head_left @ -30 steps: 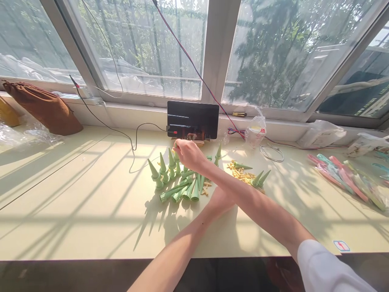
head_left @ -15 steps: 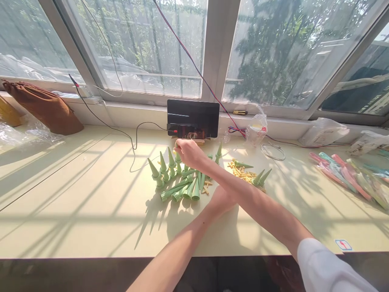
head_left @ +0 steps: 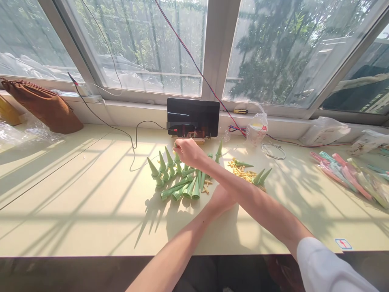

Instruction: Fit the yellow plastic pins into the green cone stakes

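- Our right hand (head_left: 189,152) reaches across the left forearm to the far end of a row of upright green cones (head_left: 162,169).
- Its grip is narrow: the fingertips are pinched on the tip of the rearmost cone (head_left: 178,162), which stands on the pale surface (head_left: 75,194) just in front of the black screen (head_left: 193,115).
- Our left hand (head_left: 219,202) lies low on the surface under the crossing right forearm. The fingers are hidden, so we cannot tell how its grip stands.
- Just beside the left hand, toward the row, lies a fan of lying cones (head_left: 182,189), their points turned away from us and touching one another.
- One more single cone (head_left: 219,151) stands upright to the right of the right wrist.
- Farther right we see a small heap of yellow pieces (head_left: 243,173), with a few more green cones lying at its edge.
- A clear plastic bag (head_left: 257,127) and a white cable coil (head_left: 273,151) sit near the window sill, behind the heap.
- Pink and teal packets (head_left: 346,174) lie well apart at the right end of the surface.
- A brown bag (head_left: 45,106) rests at the far left against the sill.
- Strong sunlight throws long shadows of the cones toward us.
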Tool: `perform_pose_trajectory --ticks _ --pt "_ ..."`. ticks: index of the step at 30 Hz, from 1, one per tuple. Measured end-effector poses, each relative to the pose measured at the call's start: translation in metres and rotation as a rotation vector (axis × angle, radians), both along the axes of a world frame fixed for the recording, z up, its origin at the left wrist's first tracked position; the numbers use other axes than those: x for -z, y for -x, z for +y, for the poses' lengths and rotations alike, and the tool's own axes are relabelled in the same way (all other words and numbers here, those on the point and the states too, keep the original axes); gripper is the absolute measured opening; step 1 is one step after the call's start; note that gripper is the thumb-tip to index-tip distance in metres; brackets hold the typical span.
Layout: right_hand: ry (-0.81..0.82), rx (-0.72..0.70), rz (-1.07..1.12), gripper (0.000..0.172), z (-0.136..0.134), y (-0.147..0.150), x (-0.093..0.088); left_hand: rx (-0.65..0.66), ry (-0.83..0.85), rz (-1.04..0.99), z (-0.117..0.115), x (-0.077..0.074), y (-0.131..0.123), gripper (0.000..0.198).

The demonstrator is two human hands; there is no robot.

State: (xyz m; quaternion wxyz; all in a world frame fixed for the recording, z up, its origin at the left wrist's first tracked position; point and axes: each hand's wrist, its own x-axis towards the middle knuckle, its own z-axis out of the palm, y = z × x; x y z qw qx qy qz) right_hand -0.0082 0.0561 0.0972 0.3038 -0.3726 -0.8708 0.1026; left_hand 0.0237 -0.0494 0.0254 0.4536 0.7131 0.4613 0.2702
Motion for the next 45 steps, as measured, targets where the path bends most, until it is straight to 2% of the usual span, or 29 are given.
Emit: perform_pose_trajectory --ticks 3,11,28,45 --pt "0.007 -0.001 0.002 0.028 -0.0005 0.0005 -0.0004 0.050 -0.116 -0.023 -0.0003 0.0014 0.0007 0.033" --pt "0.008 0.003 0.004 0.027 -0.0006 -0.0004 0.0004 0.068 -0.146 -0.083 0.0002 0.0067 0.0016 0.032" --pt "0.015 -0.012 0.002 0.027 -0.0044 -0.0009 -0.0009 0.068 -0.103 0.012 0.0020 0.0045 0.0019 0.037" --pt "0.034 -0.024 0.014 0.028 -0.0059 -0.0018 -0.0019 0.087 -0.116 -0.040 0.0013 0.0032 0.0022 0.030"
